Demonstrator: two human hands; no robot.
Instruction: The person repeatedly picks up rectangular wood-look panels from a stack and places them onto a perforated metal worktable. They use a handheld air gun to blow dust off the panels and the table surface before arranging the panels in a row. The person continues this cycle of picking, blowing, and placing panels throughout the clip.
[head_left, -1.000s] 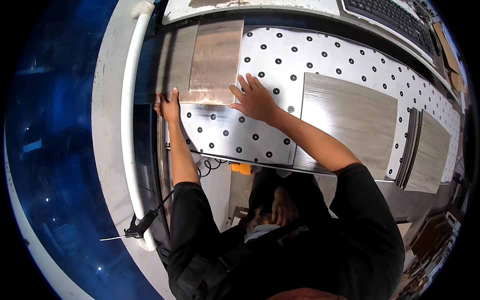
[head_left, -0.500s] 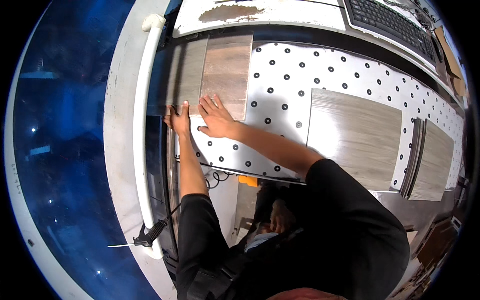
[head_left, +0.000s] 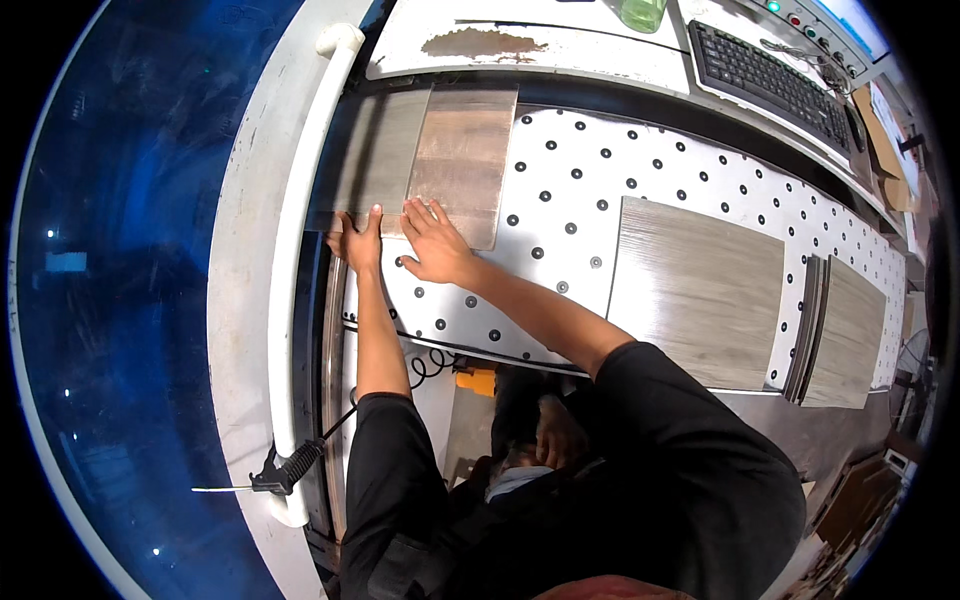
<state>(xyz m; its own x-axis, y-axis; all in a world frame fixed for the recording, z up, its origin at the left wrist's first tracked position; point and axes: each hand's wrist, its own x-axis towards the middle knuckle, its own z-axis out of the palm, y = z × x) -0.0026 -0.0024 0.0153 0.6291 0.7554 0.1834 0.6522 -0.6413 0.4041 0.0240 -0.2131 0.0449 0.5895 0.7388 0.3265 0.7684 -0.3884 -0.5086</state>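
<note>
Two wood-grain panels lie side by side at the left end of a white work surface [head_left: 560, 190] dotted with black round pads. One is a grey-brown panel [head_left: 380, 140], the other a redder brown panel [head_left: 462, 150]. My left hand [head_left: 358, 242] presses at the near edge of the grey-brown panel, thumb and forefinger apart; its other fingers are partly hidden. My right hand [head_left: 436, 242] rests flat with fingers spread on the near part of the reddish panel, its thumb over the white surface.
Further right lie a large grey wood-grain panel [head_left: 700, 290] and a stack of narrower panels [head_left: 842, 335]. A white rail [head_left: 296, 250] with an air gun [head_left: 282, 472] borders a blue machine cover at left. A keyboard [head_left: 770, 85] sits on the far shelf beside a green container [head_left: 642, 14].
The whole view has shifted slightly, showing more of the far shelf. Both hands keep nearly the same places on the panels.
</note>
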